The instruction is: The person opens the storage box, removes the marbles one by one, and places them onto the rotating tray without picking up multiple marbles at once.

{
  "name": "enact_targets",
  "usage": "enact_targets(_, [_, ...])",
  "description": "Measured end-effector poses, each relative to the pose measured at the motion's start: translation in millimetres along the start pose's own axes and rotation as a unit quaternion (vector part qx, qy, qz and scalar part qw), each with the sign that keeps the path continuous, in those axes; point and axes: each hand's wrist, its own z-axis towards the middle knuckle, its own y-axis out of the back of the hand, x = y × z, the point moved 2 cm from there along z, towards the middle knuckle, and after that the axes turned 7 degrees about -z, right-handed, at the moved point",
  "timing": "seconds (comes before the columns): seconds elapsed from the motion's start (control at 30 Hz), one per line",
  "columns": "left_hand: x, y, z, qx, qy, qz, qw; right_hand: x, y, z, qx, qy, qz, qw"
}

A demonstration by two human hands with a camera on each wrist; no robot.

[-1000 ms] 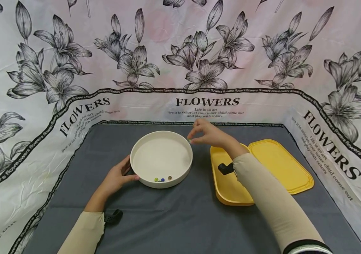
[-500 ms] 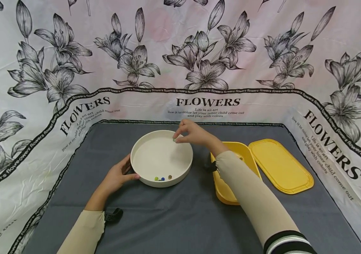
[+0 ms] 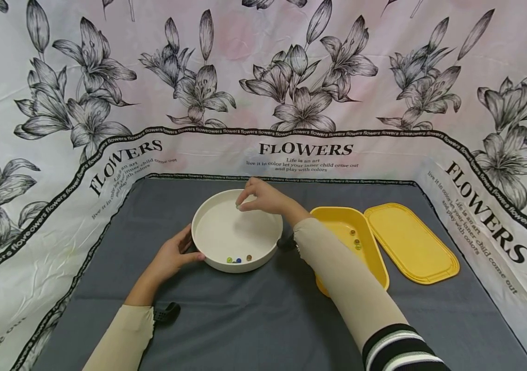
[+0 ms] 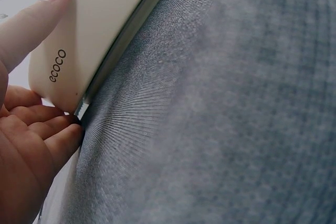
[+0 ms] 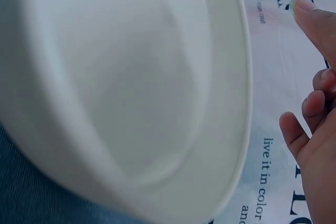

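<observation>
A cream round tray (image 3: 226, 226) with a low wall stands on the grey cloth. My left hand (image 3: 170, 262) grips its left side, the thumb on the outer wall near the "ecoco" lettering in the left wrist view and the fingers by its lower edge. Over the far part of the tray, my right hand (image 3: 267, 200) pinches a small greenish marble (image 5: 292, 6) between thumb and forefinger. A few marbles lie at the tray's near edge, among them a yellow-green marble (image 3: 229, 260), a blue marble (image 3: 238, 260) and a brown marble (image 3: 249, 257).
Right of the tray is an open yellow box (image 3: 381, 268), partly hidden by my right sleeve, with several marbles (image 3: 357, 241) inside. Its yellow lid (image 3: 412, 243) lies flat beside it. A flower-printed cloth (image 3: 300, 72) rises behind the table.
My right hand has moved left, from outside the tray's right rim to over its inside, carrying the marble. The left hand keeps its grip on the tray.
</observation>
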Motion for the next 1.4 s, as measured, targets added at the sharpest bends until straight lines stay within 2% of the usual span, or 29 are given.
enact_targets(0.27, [-1.8,-0.7,-0.4,0.001,-0.001,-0.006,1.0,1.3,-12.5,15.3,0.02,-0.005,-0.018,0.9996])
enact_targets(0.57, [-0.1,0.9,-1.1,0.004,-0.002,-0.007,1.0,1.2,-26.1,22.9,0.048,-0.004,-0.043,0.9979])
enact_targets(1.23, [2.8,3.1,-2.0,0.008,0.002,-0.007,0.9999,0.1,-35.8,23.5,0.08,-0.022,-0.102,0.9914])
enact_targets(1.4, [2.6,2.8,-1.5,0.004,0.003,-0.007,1.0,4.7,-28.1,18.8,0.077,-0.023,-0.113,0.9903])
